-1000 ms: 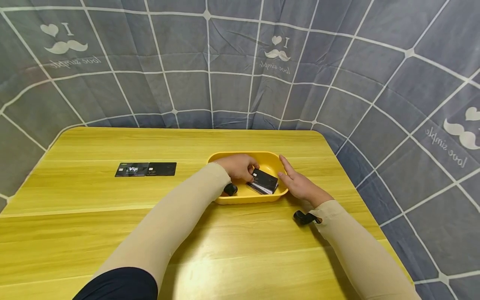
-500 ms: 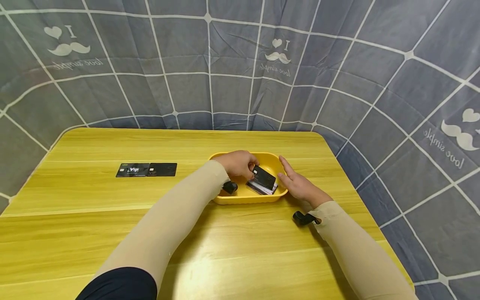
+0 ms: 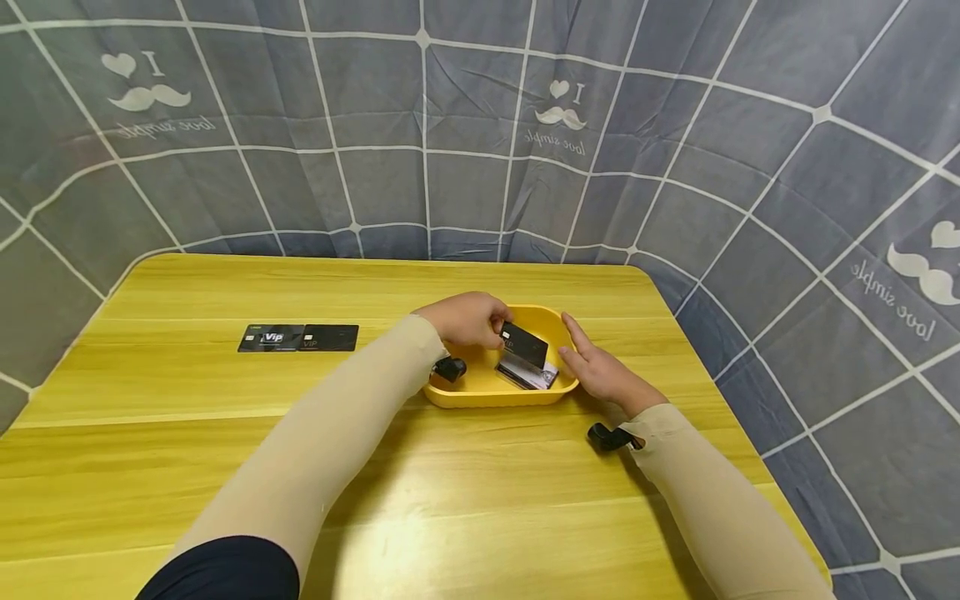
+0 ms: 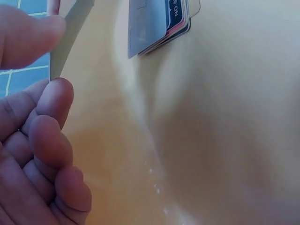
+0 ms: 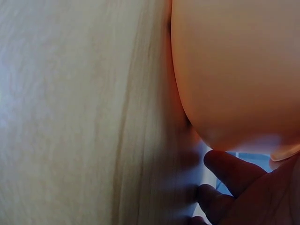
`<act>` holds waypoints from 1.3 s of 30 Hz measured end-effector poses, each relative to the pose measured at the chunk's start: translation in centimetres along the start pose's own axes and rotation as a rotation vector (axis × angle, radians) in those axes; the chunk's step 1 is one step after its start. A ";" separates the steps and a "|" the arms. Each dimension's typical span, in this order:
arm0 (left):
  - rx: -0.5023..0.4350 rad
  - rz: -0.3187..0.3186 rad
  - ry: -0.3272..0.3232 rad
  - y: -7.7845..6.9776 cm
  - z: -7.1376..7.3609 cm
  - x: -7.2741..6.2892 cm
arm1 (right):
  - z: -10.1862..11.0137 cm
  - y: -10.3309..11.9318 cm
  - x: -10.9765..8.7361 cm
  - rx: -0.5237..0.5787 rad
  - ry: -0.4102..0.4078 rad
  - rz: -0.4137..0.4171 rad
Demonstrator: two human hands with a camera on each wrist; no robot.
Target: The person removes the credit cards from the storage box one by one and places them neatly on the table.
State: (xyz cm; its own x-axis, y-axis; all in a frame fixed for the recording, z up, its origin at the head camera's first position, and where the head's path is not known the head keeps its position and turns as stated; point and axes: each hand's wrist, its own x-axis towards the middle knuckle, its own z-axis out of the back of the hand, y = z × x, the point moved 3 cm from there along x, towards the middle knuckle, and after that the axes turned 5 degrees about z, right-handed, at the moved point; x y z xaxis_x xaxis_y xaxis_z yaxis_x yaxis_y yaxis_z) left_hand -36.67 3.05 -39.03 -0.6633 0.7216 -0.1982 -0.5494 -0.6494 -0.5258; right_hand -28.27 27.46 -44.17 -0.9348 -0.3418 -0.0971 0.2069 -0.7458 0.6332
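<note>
Inside the yellow plastic bin (image 3: 498, 400), my left hand (image 3: 463, 320) pinches a black VIP card (image 3: 525, 345) by its left end, between thumb and fingers. The card tilts above a small stack of cards (image 3: 527, 374) lying on the bin's floor. In the left wrist view the held card (image 4: 70, 41) shows nearly edge-on, and the stack (image 4: 149, 23) is fanned a little, apart from the fingers. My right hand (image 3: 602, 371) rests against the bin's right end with fingers straight; from the right wrist view its fingertips (image 5: 225, 164) are at the bin's outer wall (image 5: 234, 75).
Two black cards, one with large Vip print (image 3: 272, 337) and a plainer one (image 3: 331, 337), lie side by side on the wooden table (image 3: 465, 483), left of the bin. A grey checked curtain (image 3: 360, 100) hangs behind and to the right.
My left hand has lifted the black card off the stack and drawn it up and slightly left, uncovering a light-coloured card beneath. The right hand stays at the bin's end.
</note>
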 end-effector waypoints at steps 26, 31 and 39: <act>-0.055 0.032 -0.168 2.3 5.5 -6.9 | 0.0 0.8 -0.4 0.013 0.029 -0.026; -0.066 0.055 -0.228 4.2 6.7 -8.9 | 0.3 0.9 -0.6 0.030 0.035 -0.044; -0.089 0.094 -0.304 7.5 7.6 -12.0 | 0.2 0.9 -0.6 0.030 0.037 -0.044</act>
State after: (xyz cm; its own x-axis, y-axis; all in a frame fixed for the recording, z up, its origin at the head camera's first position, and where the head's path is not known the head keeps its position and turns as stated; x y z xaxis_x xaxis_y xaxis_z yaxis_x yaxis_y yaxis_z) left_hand -36.68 -12.26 -34.30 -0.8377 0.5461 0.0002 -0.4409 -0.6762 -0.5902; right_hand -27.59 27.07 -43.38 -0.9313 -0.3306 -0.1531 0.1567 -0.7429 0.6508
